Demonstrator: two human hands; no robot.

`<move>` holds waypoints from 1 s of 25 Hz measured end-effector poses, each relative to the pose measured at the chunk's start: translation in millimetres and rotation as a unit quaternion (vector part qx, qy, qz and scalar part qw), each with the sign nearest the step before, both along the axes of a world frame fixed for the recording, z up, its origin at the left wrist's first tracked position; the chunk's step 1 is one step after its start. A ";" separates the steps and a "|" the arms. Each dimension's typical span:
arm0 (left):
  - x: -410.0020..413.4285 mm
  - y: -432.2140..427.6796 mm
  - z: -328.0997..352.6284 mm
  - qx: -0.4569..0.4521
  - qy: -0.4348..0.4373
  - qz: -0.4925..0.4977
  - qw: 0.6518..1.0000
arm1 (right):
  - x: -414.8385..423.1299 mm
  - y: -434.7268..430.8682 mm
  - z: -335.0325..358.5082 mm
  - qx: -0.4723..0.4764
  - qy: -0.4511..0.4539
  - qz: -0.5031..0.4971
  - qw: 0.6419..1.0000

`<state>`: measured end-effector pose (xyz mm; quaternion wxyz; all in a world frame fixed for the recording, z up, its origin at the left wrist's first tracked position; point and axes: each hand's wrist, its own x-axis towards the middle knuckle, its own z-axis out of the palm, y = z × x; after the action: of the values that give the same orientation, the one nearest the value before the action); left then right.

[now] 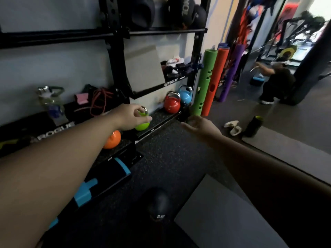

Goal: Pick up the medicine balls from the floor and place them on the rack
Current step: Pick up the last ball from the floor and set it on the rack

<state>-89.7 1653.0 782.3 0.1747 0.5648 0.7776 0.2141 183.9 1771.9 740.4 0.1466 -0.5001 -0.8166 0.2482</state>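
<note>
Black rubber-flecked floor (172, 158) below, black steel rack (118, 56) against the wall. Left hand (131, 117) reaching over the bottom shelf (161, 119), fingers closed around the steel handle of a lime-green kettlebell (142, 125) near that shelf's front edge. Right hand (200, 125) stretched out just off the shelf's right front corner, fingers spread apart, gripping nothing. Orange kettlebell (112, 140) on the lower left shelf, partly hidden behind the left forearm. Red kettlebell (172, 104) and blue kettlebell (185, 96) side by side at the far right end of the bottom shelf. Dark medicine ball (158, 203) lying on the floor, close to the bottom edge of view, beside the corner of a grey mat (223, 217). More dark medicine balls (143, 11) up on the top shelf. Green, orange and purple tubes (206, 81) standing upright just right of the rack.
</note>
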 end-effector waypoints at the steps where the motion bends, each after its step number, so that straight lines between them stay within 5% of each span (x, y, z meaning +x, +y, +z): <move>1: 13.5 4.8 -19.5 -0.015 -0.006 0.013 1.000 | 7.0 8.0 -18.3 -0.026 -0.016 0.010 0.999; 11: 19.8 14.7 -220.8 -0.105 -0.079 0.114 0.985 | 1.8 36.8 -242.3 -0.192 -0.079 0.078 0.975; 25: -26.7 71.0 -750.2 -0.178 -0.199 0.145 0.953 | -74.9 66.6 -731.8 -0.298 -0.068 -0.032 0.952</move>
<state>-116.3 1724.0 32.1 0.3910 0.3518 0.8259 0.2031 109.0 1838.5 8.6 -0.0568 -0.5629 -0.6969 0.4408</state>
